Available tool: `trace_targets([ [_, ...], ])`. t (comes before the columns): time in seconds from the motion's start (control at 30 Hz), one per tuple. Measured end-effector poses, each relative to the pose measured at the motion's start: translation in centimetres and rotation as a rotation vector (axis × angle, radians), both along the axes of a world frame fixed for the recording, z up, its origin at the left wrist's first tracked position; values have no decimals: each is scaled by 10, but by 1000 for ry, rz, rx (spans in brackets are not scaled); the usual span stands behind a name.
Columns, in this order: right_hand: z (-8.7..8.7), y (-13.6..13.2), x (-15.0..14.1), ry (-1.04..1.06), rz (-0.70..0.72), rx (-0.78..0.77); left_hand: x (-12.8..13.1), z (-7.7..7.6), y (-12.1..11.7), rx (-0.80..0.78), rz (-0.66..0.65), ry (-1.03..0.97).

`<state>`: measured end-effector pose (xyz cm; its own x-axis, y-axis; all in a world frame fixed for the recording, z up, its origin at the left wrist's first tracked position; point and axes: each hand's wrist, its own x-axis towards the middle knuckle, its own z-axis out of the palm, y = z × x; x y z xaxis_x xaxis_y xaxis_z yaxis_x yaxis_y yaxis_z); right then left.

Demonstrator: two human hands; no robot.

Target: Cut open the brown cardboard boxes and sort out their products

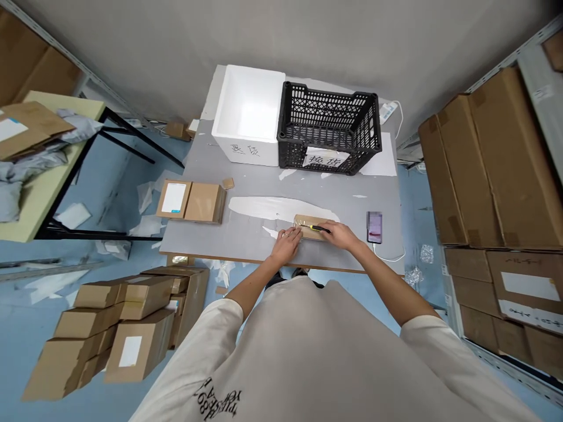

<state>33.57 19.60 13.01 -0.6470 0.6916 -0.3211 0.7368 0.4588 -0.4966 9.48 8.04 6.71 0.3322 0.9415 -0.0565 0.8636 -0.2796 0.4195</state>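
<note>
A small brown cardboard box point(313, 235) lies flat near the front edge of the table. My left hand point(287, 243) grips its left end, fingers bent over the edge and a ring on one finger. Held in my right hand point(338, 234) is a yellow and black utility knife point(317, 228), its tip pointing left over the box's top near my left fingers. Whether the blade is in the cardboard is too small to tell. Clear tape or film glints at the box's left end.
Behind stand a white foam box point(250, 149) and a black plastic crate point(329, 164). A cardboard carton point(204, 203) sits at left, a phone point(375, 227) with a charging cable at right. Cartons point(145, 346) are stacked on the floor at left; shelved boxes point(519, 158) line the right.
</note>
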Motion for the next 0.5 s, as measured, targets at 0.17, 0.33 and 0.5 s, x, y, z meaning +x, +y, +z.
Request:
trace_targets([
  [0.17, 1, 0, -19, -81, 27, 44, -3, 0, 1, 6, 0, -34],
  [0.33, 1, 0, -26, -121, 22, 43, -6, 0, 1, -7, 2, -58],
  [0.5, -2, -1, -27, -133, 39, 51, -7, -1, 0, 5, -12, -44],
])
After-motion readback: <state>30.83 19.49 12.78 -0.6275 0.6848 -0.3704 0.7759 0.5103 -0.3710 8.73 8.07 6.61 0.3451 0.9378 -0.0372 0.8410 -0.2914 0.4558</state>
